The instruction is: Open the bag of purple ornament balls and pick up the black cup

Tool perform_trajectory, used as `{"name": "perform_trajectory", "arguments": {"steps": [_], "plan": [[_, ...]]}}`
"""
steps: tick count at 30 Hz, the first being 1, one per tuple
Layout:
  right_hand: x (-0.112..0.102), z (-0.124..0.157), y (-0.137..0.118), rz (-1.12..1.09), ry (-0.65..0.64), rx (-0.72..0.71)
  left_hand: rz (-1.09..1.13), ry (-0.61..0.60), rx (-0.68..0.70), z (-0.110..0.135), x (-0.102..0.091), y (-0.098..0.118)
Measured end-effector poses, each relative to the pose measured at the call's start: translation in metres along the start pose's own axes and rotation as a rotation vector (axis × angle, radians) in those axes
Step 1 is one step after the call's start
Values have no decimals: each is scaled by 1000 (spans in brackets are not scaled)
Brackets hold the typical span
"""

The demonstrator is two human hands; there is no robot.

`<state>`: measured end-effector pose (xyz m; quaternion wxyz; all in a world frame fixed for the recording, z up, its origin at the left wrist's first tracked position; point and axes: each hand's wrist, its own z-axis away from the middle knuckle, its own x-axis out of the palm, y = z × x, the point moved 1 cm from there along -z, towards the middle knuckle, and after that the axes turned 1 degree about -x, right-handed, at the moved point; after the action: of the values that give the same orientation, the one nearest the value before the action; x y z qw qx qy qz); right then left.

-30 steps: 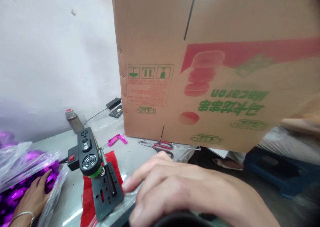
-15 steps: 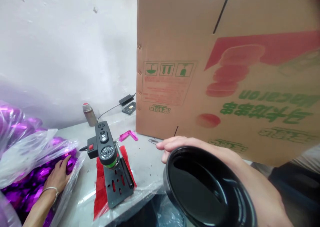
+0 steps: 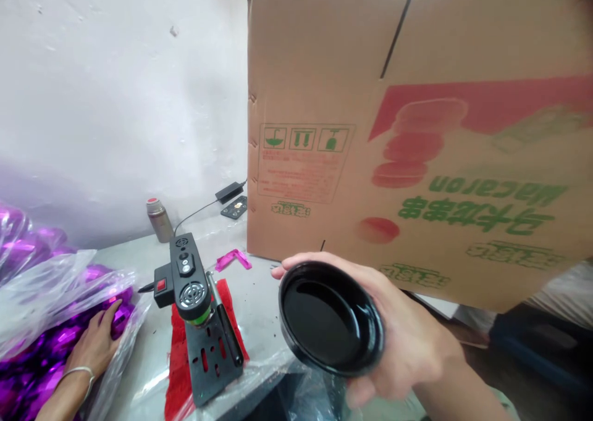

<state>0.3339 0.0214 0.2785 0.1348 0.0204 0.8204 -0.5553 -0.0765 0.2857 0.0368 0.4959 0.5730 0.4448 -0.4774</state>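
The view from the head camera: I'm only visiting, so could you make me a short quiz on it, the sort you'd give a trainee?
1. Multiple choice: which hand holds the round black dish?
A) left
B) right
C) both

2. True or false: in the picture, the word "Macaron" on the cardboard box appears upside down.

3. Fill in the blank: the material under the slotted black plate is coloured ____.

Key: 1. B, the right hand. 2. True. 3. Red.
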Motion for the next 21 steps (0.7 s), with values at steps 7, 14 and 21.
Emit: {"name": "perform_trajectory", "arguments": {"steps": [7,14,21], "plan": [[3,-4,1,-12,-18,-1,86,-89,1,-6,0,-6],[3,-1,6,-87,-55,51,130,23,-33,3,2,2],[2,-4,9,-80,-48,-21,219,28,-85,-2,12,-6]]}}
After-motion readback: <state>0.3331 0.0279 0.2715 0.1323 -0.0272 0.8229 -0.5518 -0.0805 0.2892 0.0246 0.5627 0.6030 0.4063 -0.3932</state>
